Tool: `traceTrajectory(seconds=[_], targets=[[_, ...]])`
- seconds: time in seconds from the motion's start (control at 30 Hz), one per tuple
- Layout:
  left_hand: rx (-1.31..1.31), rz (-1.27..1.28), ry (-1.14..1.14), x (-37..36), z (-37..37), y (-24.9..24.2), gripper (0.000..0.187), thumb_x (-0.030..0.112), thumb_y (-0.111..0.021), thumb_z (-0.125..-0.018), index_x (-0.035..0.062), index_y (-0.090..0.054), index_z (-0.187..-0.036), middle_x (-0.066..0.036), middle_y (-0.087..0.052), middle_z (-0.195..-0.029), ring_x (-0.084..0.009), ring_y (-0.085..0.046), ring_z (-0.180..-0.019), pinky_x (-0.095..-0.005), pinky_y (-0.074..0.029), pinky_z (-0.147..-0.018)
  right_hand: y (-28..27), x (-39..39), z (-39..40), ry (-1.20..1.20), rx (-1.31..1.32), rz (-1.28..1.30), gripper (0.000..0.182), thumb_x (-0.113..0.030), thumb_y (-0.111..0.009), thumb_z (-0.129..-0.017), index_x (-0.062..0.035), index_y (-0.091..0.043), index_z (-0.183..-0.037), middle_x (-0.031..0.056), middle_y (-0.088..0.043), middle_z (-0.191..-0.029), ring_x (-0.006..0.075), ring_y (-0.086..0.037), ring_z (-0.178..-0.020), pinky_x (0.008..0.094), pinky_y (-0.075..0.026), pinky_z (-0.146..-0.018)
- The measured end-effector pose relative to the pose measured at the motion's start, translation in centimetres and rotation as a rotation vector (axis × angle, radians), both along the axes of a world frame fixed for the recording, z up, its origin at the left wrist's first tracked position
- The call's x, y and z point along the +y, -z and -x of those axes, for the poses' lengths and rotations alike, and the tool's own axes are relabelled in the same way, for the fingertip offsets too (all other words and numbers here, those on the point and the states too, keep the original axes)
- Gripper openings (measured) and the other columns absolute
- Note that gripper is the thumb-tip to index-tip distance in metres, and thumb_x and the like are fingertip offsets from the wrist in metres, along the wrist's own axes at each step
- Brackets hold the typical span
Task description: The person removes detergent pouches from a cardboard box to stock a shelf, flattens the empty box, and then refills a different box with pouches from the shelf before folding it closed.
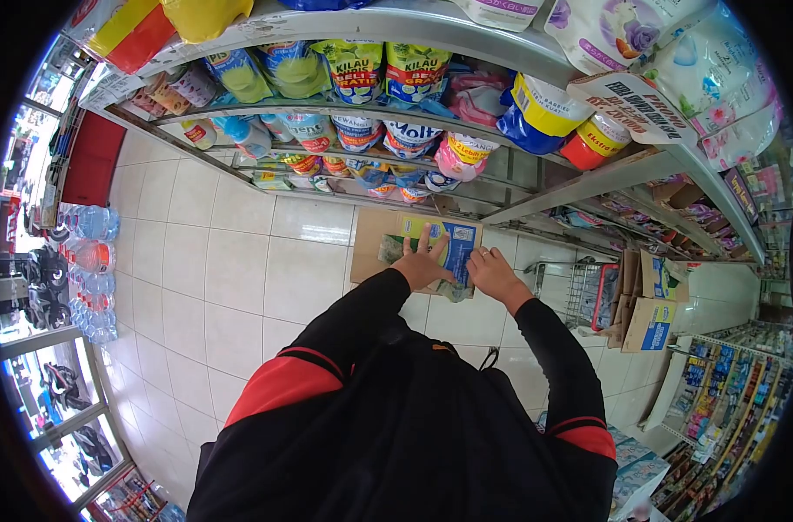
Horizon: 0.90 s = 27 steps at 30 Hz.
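Observation:
A cardboard box point(464, 233) with blue and yellow-green print is in front of me, by the foot of the shelf. My left hand point(421, 265) presses on its top with the fingers spread. Under and beside that hand shows a crumpled greenish piece point(389, 250); its kind I cannot make out. At the box's right edge my right hand point(494, 277) has its fingers bent and close together, gripping the edge. A ring shows on one finger. Plain brown cardboard point(364, 239) extends left of the printed part.
A store shelf point(327, 111) with several refill pouches rises just beyond the box. To the right stand a shopping cart point(588, 296) and more printed cartons point(649, 324). Water bottles point(92, 257) line the left side. Pale tiles point(231, 261) cover the floor.

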<state>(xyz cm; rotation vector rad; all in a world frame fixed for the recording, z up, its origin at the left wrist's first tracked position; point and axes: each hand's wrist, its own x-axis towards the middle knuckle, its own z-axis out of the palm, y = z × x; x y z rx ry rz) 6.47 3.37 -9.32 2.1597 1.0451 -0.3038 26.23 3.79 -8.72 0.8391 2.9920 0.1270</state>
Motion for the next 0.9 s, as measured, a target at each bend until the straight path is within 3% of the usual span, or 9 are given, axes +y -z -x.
traceTrajectory(seconds=[0.2, 0.27, 0.3, 0.33, 0.4, 0.5, 0.7, 0.83, 0.9], targets=[[0.004, -0.031, 0.028, -0.1, 0.3, -1.0, 0.025, 0.036, -0.051, -0.075, 0.0383, -0.051, -0.100, -0.013, -0.003, -0.136, -0.0438, 0.013, -0.120, -0.0631, -0.003, -0.090, 2.4, -0.6, -0.5, 0.106, 0.183, 0.087, 0.015, -0.010, -0.052, -0.063, -0.0029, -0.048, -0.075, 0.0110, -0.047, -0.078, 0.0234, -0.049, -0.074, 0.0318, -0.040, -0.063], [-0.020, -0.050, 0.021, 0.1, 0.4, -0.8, 0.025, 0.034, -0.052, -0.074, 0.0376, -0.052, -0.099, -0.013, -0.003, -0.136, -0.0441, 0.014, -0.120, -0.0632, -0.003, -0.090, 4.0, -1.7, 0.1, 0.379, 0.453, -0.005, 0.015, -0.008, -0.055, -0.063, -0.0023, -0.047, -0.075, 0.0118, -0.046, -0.078, 0.0251, -0.049, -0.072, 0.0325, -0.041, -0.063], [-0.014, -0.057, 0.032, 0.1, 0.3, -0.4, 0.025, 0.033, -0.053, -0.074, 0.0369, -0.052, -0.098, -0.013, -0.003, -0.136, -0.0441, 0.014, -0.120, -0.0632, -0.003, -0.090, 4.0, -2.2, 0.5, 0.521, 0.437, 0.078, 0.015, -0.007, -0.055, -0.064, -0.0029, -0.048, -0.076, 0.0109, -0.047, -0.079, 0.0253, -0.049, -0.072, 0.0329, -0.042, -0.062], [-0.011, -0.063, 0.048, 0.1, 0.1, -0.1, 0.024, 0.032, -0.054, -0.074, 0.0362, -0.053, -0.097, -0.013, -0.003, -0.136, -0.0440, 0.014, -0.120, -0.0633, -0.003, -0.090, 3.8, -2.2, 0.4, 0.525, 0.436, 0.080, 0.015, -0.007, -0.055, -0.064, -0.0029, -0.048, -0.076, 0.0109, -0.047, -0.079, 0.0253, -0.049, -0.072, 0.0329, -0.042, -0.062], [-0.021, -0.049, 0.049, -0.1, 0.3, 0.6, 0.023, 0.033, -0.053, -0.074, 0.0357, -0.053, -0.096, -0.013, -0.003, -0.136, -0.0439, 0.014, -0.120, -0.0632, -0.003, -0.090, 2.5, -2.0, -0.3, 0.535, 0.398, 0.320, 0.015, -0.008, -0.057, -0.065, -0.0050, -0.048, -0.077, 0.0085, -0.047, -0.080, 0.0236, -0.049, -0.074, 0.0330, -0.040, -0.063], [-0.034, -0.026, 0.025, 0.0, 0.3, -0.3, 0.021, 0.034, -0.052, -0.074, 0.0354, -0.054, -0.096, -0.013, -0.002, -0.136, -0.0436, 0.014, -0.120, -0.0630, -0.002, -0.090, -0.1, -1.4, -0.5, 0.407, 0.314, 0.282, 0.020, -0.011, -0.060, -0.065, -0.0072, -0.049, -0.081, 0.0075, -0.047, -0.082, 0.0239, -0.050, -0.077, 0.0351, -0.039, -0.068], [-0.054, 0.010, 0.020, 0.1, 0.8, -0.5, 0.022, 0.037, -0.049, -0.076, 0.0354, -0.054, -0.097, -0.013, -0.002, -0.136, -0.0430, 0.016, -0.120, -0.0630, -0.001, -0.090, 0.1, 0.1, 0.5, 0.290, 0.059, 0.262, 0.016, -0.013, -0.059, -0.066, -0.0077, -0.049, -0.077, 0.0071, -0.047, -0.083, 0.0230, -0.049, -0.078, 0.0337, -0.037, -0.070], [-0.052, 0.004, 0.021, 0.1, 0.8, -0.5, 0.025, 0.040, -0.048, -0.076, 0.0353, -0.053, -0.100, -0.012, -0.002, -0.137, -0.0414, 0.016, -0.120, -0.0624, 0.000, -0.090, 0.4, 0.1, 0.6, 0.216, 0.051, 0.197, 0.015, -0.012, -0.057, -0.068, -0.0048, -0.047, -0.076, 0.0097, -0.048, -0.085, 0.0242, -0.049, -0.079, 0.0339, -0.039, -0.070], [-0.067, 0.007, -0.006, 0.2, 0.9, -0.5, 0.028, 0.043, -0.048, -0.075, 0.0349, -0.052, -0.101, -0.012, -0.003, -0.137, -0.0406, 0.016, -0.121, -0.0621, 0.001, -0.090, 1.6, -0.2, 0.4, 0.165, 0.192, 0.084, 0.015, -0.015, -0.054, -0.070, -0.0029, -0.045, -0.074, 0.0106, -0.046, -0.082, 0.0235, -0.049, -0.076, 0.0332, -0.041, -0.066]])
